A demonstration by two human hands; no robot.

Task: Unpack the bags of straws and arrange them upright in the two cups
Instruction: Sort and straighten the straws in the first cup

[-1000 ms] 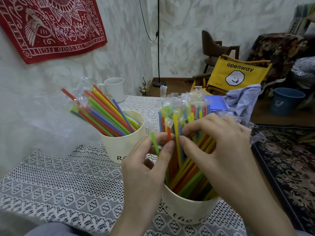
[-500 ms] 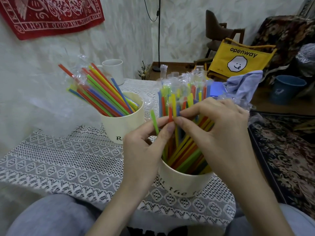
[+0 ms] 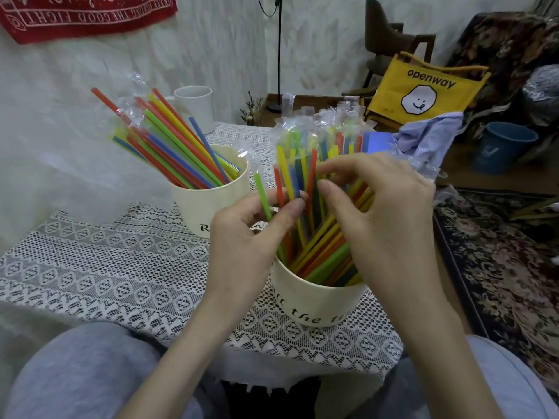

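While both hands work the bundle, left hand [image 3: 242, 234] pinches a few straws betw. thumb & forefinger, green one [image 3: 262, 196] sticking out at the side. Right hand [image 3: 384, 213] has its fingers curled in among the straws [image 3: 298, 170], thumb & index nipping one or two near the top. Near cup [image 3: 314, 300] sits right under both hands, packed, straws crossing at angles, tops w/ clear wrappers on. Looks like a tidy-up step: straightening the fan so it stands upright.

To do it well, I'd say: gather loosely, don't squeeze, thin plastic kinks easily. Nudge the leaners toward centre, let bottoms settle in the cup. Steady the cup if it tips; it's light & top-heavy.

Far cup [image 3: 208, 201], back-left on the desk [image 3: 121, 267], holds its own bunch [image 3: 169, 140], leaning hard left, prob. needs the same. White mug [image 3: 196, 107] behind it. Lace cloth covers the desk. Yellow bag [image 3: 423, 89] & blue bucket [image 3: 505, 146] off right on the floor.
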